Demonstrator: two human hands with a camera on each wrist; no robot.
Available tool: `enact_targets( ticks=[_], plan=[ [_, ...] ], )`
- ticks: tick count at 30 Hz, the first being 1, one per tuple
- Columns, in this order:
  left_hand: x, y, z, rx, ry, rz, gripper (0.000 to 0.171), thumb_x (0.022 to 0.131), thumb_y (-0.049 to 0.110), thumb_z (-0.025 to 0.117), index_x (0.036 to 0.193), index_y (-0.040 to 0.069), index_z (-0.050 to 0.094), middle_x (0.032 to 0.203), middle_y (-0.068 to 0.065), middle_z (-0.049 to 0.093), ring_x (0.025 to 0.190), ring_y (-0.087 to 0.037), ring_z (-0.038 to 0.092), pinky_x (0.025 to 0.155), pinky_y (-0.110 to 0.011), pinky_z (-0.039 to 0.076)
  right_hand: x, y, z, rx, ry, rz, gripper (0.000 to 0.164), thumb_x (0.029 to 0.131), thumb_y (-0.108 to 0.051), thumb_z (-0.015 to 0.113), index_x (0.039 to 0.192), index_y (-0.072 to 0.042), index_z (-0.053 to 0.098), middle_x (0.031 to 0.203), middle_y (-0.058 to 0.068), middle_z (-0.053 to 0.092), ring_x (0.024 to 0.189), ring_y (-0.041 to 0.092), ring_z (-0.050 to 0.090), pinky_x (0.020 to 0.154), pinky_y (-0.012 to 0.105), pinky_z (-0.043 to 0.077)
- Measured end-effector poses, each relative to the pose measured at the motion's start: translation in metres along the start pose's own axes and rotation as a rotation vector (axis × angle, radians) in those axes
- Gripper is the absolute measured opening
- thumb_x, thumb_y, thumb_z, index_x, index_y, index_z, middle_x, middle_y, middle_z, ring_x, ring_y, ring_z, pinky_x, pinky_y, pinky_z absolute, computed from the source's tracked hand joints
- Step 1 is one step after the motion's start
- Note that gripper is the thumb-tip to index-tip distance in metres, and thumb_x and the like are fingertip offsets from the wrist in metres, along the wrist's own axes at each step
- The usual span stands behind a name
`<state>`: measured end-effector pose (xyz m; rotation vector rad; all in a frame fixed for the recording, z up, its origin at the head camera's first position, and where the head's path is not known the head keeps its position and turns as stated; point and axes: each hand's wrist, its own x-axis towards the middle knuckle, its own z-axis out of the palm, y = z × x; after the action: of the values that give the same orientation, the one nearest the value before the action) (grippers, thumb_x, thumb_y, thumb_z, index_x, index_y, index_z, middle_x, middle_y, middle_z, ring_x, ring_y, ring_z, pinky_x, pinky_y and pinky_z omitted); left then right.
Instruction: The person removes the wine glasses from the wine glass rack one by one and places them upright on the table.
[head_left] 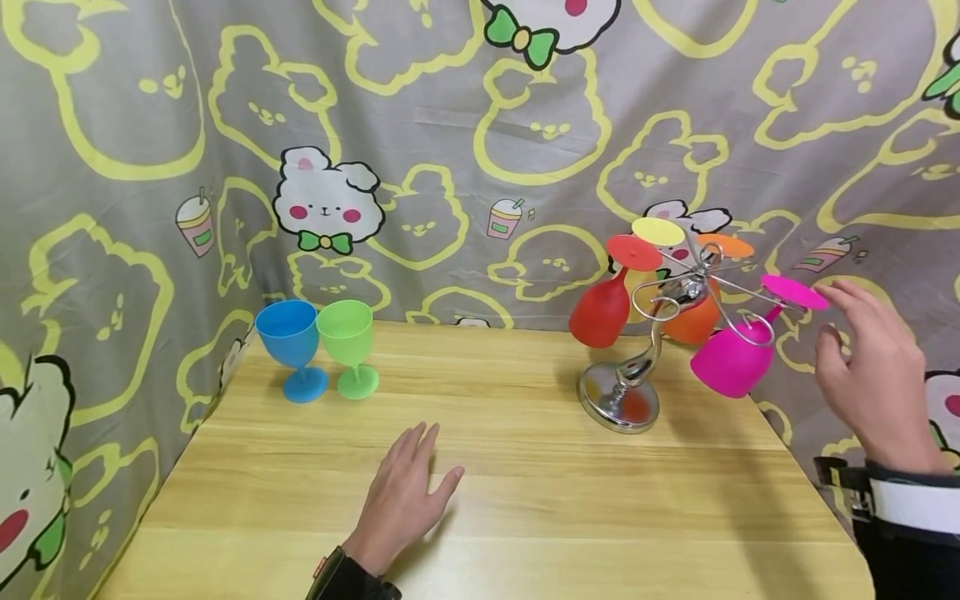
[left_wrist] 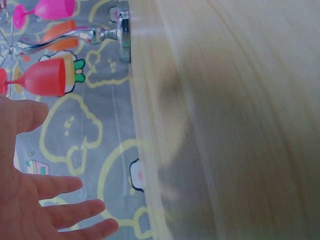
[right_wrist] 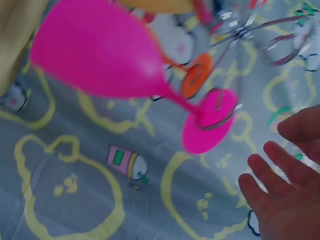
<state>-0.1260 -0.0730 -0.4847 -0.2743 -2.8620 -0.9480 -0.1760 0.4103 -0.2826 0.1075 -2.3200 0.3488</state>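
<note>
The fingers of the right hand (head_left: 870, 367) are loosely bent, slightly apart and clasping nothing, the thumb standing away from them; they are just beside the foot of the pink glass (head_left: 731, 362), with a gap between hand and glass in the right wrist view. The pink glass hangs upside down and tilted on the right side of the metal stand (head_left: 636, 368). The fingers of the left hand (head_left: 403, 500) are stretched out, with nothing in them, and the thumb is spread wide, over the near part of the wooden table (head_left: 570, 500). Around the pink glass, bent wire arms and rings crowd the near side of the stand. A red glass (head_left: 600, 312) and an orange glass (head_left: 692, 321) also hang bowl down; the stand's neck covers part of the orange one, and a yellow glass (head_left: 657, 232) shows its foot, its bowl mostly hidden behind the red. Well apart, at the far left, a blue glass (head_left: 288, 346) and a green glass (head_left: 347, 337) stand upright side by side. A patterned curtain (head_left: 435, 125) rises behind, printed with bears, rabbits and drink cups bearing green labels. A red tag (head_left: 320, 567) on the left cuff is too small to read.
</note>
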Motion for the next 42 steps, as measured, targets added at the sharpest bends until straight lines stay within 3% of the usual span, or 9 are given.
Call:
enact_targets(
  ticks=[3, 5, 7, 12, 15, 18, 26, 34, 42],
  plan=[
    [0.0, 0.001, 0.0, -0.005, -0.002, 0.007, 0.074, 0.105, 0.046, 0.067, 0.161, 0.002, 0.047, 0.165, -0.027, 0.045, 0.155, -0.048, 0.041, 0.125, -0.069, 0.037, 0.01, 0.014, 0.003, -0.038, -0.066, -0.058, 0.051, 0.101, 0.01, 0.043, 0.151, 0.01, 0.053, 0.159, 0.034, 0.049, 0.142, 0.058, 0.048, 0.103, 0.03, 0.055],
    [0.0, 0.001, 0.001, -0.01, -0.005, 0.01, 0.074, 0.105, 0.046, 0.067, 0.161, 0.002, 0.047, 0.165, -0.028, 0.045, 0.155, -0.049, 0.041, 0.125, -0.068, 0.037, 0.015, 0.023, 0.005, -0.05, -0.097, -0.095, 0.055, 0.098, 0.013, 0.042, 0.152, 0.009, 0.053, 0.157, 0.034, 0.051, 0.128, 0.058, 0.056, 0.072, 0.017, 0.042],
    [0.0, 0.002, 0.002, -0.014, -0.007, 0.012, 0.073, 0.105, 0.045, 0.067, 0.16, 0.001, 0.047, 0.165, -0.028, 0.045, 0.155, -0.049, 0.041, 0.125, -0.068, 0.037, 0.019, 0.029, 0.009, -0.061, -0.124, -0.116, 0.057, 0.097, 0.014, 0.041, 0.152, 0.008, 0.053, 0.156, 0.034, 0.053, 0.122, 0.059, 0.057, 0.063, 0.023, 0.03],
    [-0.002, 0.003, 0.004, -0.018, -0.016, 0.011, 0.073, 0.105, 0.046, 0.066, 0.16, 0.002, 0.048, 0.165, -0.028, 0.045, 0.154, -0.049, 0.042, 0.125, -0.067, 0.038, 0.025, 0.041, 0.017, -0.047, -0.185, -0.109, 0.054, 0.101, 0.016, 0.04, 0.152, 0.006, 0.054, 0.149, 0.039, 0.055, 0.12, 0.059, 0.056, 0.085, 0.064, 0.047],
    [-0.003, 0.004, 0.004, -0.022, -0.023, 0.012, 0.073, 0.105, 0.047, 0.066, 0.161, 0.002, 0.047, 0.166, -0.027, 0.045, 0.154, -0.049, 0.042, 0.125, -0.068, 0.038, 0.027, 0.046, 0.019, -0.057, -0.2, -0.081, 0.048, 0.103, 0.014, 0.045, 0.148, 0.006, 0.058, 0.138, 0.041, 0.06, 0.103, 0.055, 0.058, 0.077, 0.038, 0.052],
    [-0.003, 0.004, 0.005, -0.02, -0.026, 0.018, 0.073, 0.105, 0.047, 0.065, 0.161, 0.002, 0.047, 0.166, -0.027, 0.045, 0.155, -0.048, 0.042, 0.125, -0.067, 0.037, 0.028, 0.05, 0.021, -0.072, -0.185, -0.049, 0.04, 0.104, 0.012, 0.05, 0.142, 0.007, 0.063, 0.128, 0.043, 0.064, 0.082, 0.048, 0.057, 0.058, 0.018, 0.032],
    [-0.004, 0.005, 0.006, -0.025, -0.021, 0.026, 0.073, 0.106, 0.047, 0.065, 0.16, 0.001, 0.048, 0.165, -0.027, 0.046, 0.154, -0.048, 0.043, 0.125, -0.066, 0.038, 0.024, 0.049, 0.02, -0.109, -0.103, -0.009, 0.031, 0.106, 0.004, 0.054, 0.133, 0.01, 0.069, 0.109, 0.041, 0.067, 0.05, 0.006, 0.026, 0.047, 0.031, 0.022],
    [-0.005, 0.004, 0.007, -0.025, -0.017, 0.019, 0.073, 0.106, 0.047, 0.065, 0.16, 0.002, 0.048, 0.165, -0.027, 0.046, 0.154, -0.048, 0.043, 0.124, -0.067, 0.039, 0.014, 0.041, 0.015, -0.102, -0.028, -0.015, 0.029, 0.104, 0.005, 0.06, 0.13, 0.006, 0.073, 0.114, 0.04, 0.07, 0.05, 0.014, 0.026, 0.049, 0.027, 0.017],
    [-0.005, 0.005, 0.007, -0.032, -0.017, 0.014, 0.073, 0.106, 0.047, 0.065, 0.16, 0.002, 0.048, 0.166, -0.027, 0.045, 0.154, -0.047, 0.043, 0.124, -0.066, 0.04, 0.02, 0.024, 0.014, -0.068, 0.05, -0.145, 0.028, 0.097, 0.009, 0.068, 0.124, 0.006, 0.077, 0.111, 0.036, 0.074, 0.056, -0.012, 0.017, 0.048, 0.022, 0.012]
  ],
)
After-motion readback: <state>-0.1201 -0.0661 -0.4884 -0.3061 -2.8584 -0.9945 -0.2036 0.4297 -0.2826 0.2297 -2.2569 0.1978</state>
